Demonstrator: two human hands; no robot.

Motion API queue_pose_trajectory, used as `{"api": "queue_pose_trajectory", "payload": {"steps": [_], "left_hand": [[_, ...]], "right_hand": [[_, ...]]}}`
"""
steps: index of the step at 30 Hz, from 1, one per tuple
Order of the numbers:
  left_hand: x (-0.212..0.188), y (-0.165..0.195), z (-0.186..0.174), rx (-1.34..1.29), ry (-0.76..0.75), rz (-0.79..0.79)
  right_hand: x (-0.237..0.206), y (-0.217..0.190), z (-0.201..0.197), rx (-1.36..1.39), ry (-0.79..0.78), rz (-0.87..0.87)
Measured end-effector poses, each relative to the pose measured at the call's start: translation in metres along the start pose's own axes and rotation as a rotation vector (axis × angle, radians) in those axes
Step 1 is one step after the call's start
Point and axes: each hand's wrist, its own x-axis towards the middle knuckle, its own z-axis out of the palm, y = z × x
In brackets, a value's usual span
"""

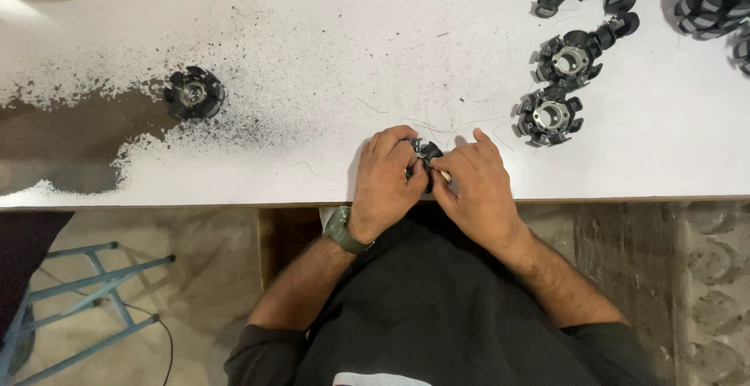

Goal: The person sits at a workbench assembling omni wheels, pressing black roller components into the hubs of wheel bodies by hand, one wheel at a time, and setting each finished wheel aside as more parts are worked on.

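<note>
At table's near edge: left hand (pixel 385 183) & right hand (pixel 476 191), fingers curled, both pinching small black toothed ring part (pixel 426 152), mostly hidden, prob. plastic w/ metal core. Beyond, right: two similar rings (pixel 556 89). Far left: single ring (pixel 194 93) on worn white tabletop (pixel 312 58).

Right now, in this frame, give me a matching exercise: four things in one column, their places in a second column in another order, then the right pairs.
Things:
1. small black part
2. lone black ring part
3. green watch
4. blue stool frame

Places:
A. on the floor, lower left
B. between the left hand and right hand, at the table's near edge
C. on the left wrist
D. alone on the table, beside the worn dark patch

Pairs: 1-B, 2-D, 3-C, 4-A
</note>
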Motion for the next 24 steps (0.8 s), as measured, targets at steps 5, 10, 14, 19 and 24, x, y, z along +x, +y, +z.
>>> {"api": "queue_pose_trajectory", "payload": {"steps": [5, 10, 14, 19, 24], "left_hand": [[-0.001, 0.003, -0.003, -0.023, 0.046, 0.015], [0.002, 0.001, -0.018, 0.026, 0.091, 0.120], [0.005, -0.002, -0.021, 0.132, 0.023, 0.154], [0.007, -0.005, -0.031, 0.224, -0.013, 0.208], [0.011, -0.002, -0.030, 0.173, -0.068, 0.237]], "right_hand": [[0.002, -0.004, -0.001, -0.001, 0.019, -0.018], [-0.001, -0.004, -0.002, 0.072, 0.151, 0.031], [-0.003, -0.002, 0.006, 0.068, 0.149, 0.082], [-0.003, 0.002, 0.007, 0.083, 0.122, 0.082], [0.000, 0.002, 0.007, 0.062, 0.121, 0.066]]}}
